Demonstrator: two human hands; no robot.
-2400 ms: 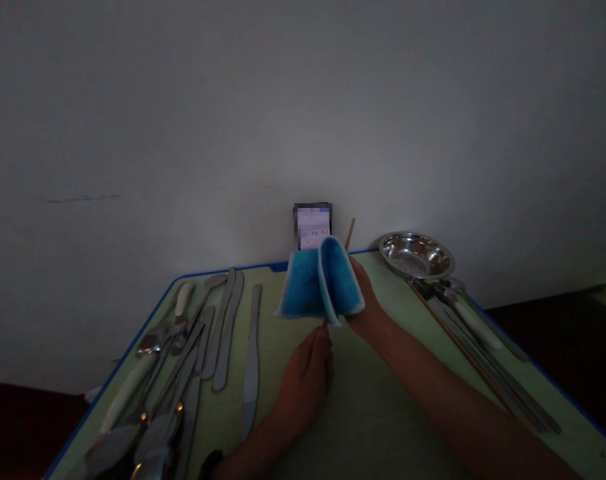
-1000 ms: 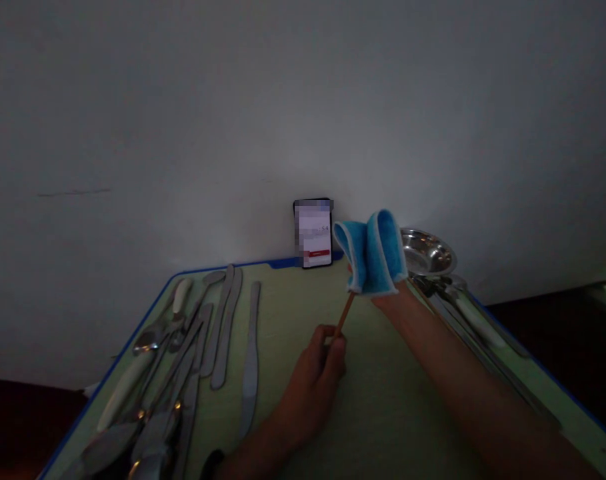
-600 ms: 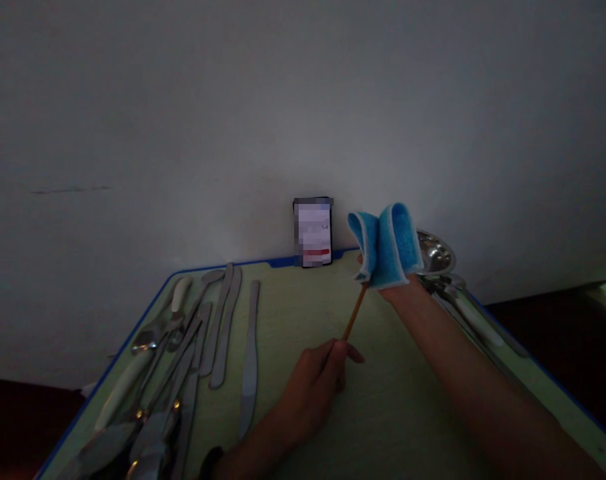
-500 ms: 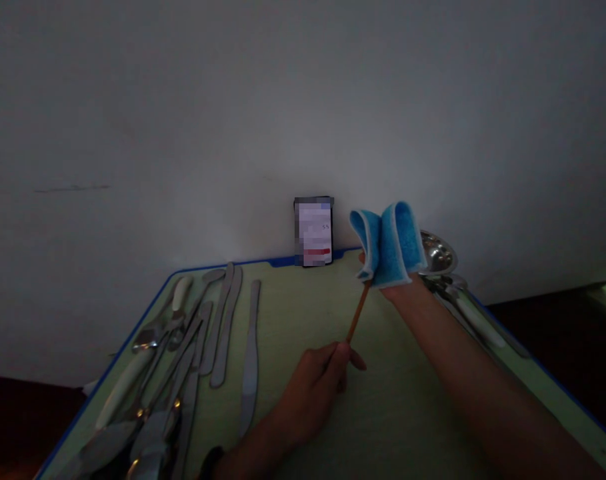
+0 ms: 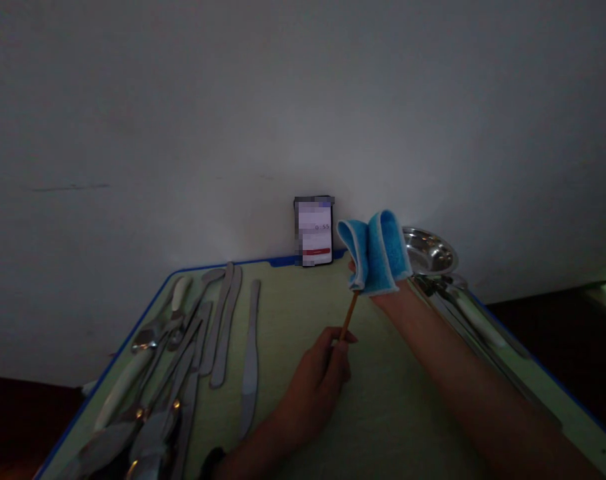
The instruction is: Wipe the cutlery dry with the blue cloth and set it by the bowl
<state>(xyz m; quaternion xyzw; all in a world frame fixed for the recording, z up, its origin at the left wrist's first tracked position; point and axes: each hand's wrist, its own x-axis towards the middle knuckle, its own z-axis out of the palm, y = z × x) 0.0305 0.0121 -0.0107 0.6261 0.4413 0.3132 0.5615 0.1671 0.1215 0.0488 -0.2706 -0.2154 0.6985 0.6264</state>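
My left hand (image 5: 319, 381) is closed on the lower end of a thin brown stick (image 5: 350, 313), which slants up and to the right over the table. At the stick's upper end a folded blue cloth (image 5: 377, 257) with white edges is wrapped about it. Behind that cloth is my right hand (image 5: 389, 299), closed on it, with most of its fingers hidden. The top of the stick is covered too, so its kind does not show. A table knife (image 5: 251, 360) lies to the left of my left hand.
Several spoons, forks and knives (image 5: 183, 360) lie heaped along the left of the green table (image 5: 293, 313). At the right edge are a metal bowl (image 5: 433, 252) and more cutlery (image 5: 475, 320). A phone (image 5: 315, 233) leans upright against the wall (image 5: 233, 133).
The cloth and my right hand have moved left and slightly down. My left hand has turned a little, its fingers shifting on the stick. More of the bowl shows.
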